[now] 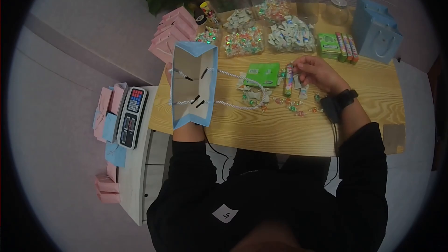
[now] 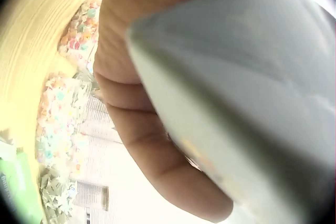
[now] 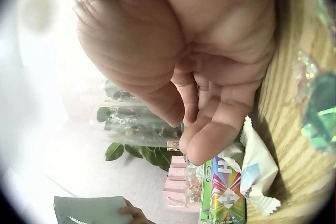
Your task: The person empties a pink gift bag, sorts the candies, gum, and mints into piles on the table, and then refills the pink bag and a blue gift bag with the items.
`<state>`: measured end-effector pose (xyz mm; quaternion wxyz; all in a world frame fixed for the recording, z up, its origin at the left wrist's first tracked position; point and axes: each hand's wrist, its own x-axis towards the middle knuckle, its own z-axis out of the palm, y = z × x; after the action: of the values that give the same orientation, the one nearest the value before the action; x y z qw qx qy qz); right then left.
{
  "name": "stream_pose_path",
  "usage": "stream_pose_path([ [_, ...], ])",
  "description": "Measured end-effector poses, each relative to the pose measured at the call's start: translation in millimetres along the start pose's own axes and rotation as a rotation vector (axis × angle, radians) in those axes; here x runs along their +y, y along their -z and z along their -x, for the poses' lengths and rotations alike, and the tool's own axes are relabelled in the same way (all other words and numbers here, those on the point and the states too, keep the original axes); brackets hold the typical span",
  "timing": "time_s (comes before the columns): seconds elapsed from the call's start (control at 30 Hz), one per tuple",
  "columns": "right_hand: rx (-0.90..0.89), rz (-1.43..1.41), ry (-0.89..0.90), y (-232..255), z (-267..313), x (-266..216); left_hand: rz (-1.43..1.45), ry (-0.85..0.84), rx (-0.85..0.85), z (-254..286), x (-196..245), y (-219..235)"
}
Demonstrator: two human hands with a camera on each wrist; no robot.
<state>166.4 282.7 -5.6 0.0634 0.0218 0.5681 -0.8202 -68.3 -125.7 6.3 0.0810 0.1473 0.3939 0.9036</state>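
Observation:
My left hand holds a light blue paper gift bag, its fingers bent along the outside. The bag's open top faces the head camera, and two white rope handles trail to the right. Inside, the bag shows bare white walls and dark handle ends. Over the table, my right hand has loosely bent fingers, the fingertips right at the upper end of a colourful candy roll. Thumb and forefinger stand apart in the right wrist view. Beside the roll lie a green packet and white-wrapped candies.
Tubs of wrapped candies line the back of the table, with glass jars behind. A blue bag and more candy rolls stand at right. Pink bags are at back left. A scale sits on the side cabinet.

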Motion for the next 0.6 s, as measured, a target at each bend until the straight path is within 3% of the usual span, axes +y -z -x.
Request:
stream_pose_path([
  [0.1, 0.004, -0.017, -0.022, -2, 0, -1, 0.261, 0.131, -0.16, 19, 1, -30],
  [0.2, 0.008, -0.034, -0.021, 0, 0, 0, 0.469, 0.158, -0.285, 24, 19, -50],
  [0.23, 0.007, -0.046, -0.017, 0, 0, 0, 0.442, 0.057, -0.25, 28, 27, -56],
  [0.3, 0.003, -0.048, -0.018, 0, 0, 1, 0.304, -0.144, -0.236, 12, 40, -22],
  [0.37, 0.001, -0.052, -0.013, 1, -1, 0, 0.342, -0.086, -0.23, 16, 55, -6],
  [0.47, -0.011, -0.056, -0.018, 1, -2, 0, 0.045, -0.121, -0.102, 30, 66, 21],
  [0.6, -0.018, -0.067, -0.022, 2, -1, 0, -0.149, -0.061, -0.124, 56, 82, 48],
])
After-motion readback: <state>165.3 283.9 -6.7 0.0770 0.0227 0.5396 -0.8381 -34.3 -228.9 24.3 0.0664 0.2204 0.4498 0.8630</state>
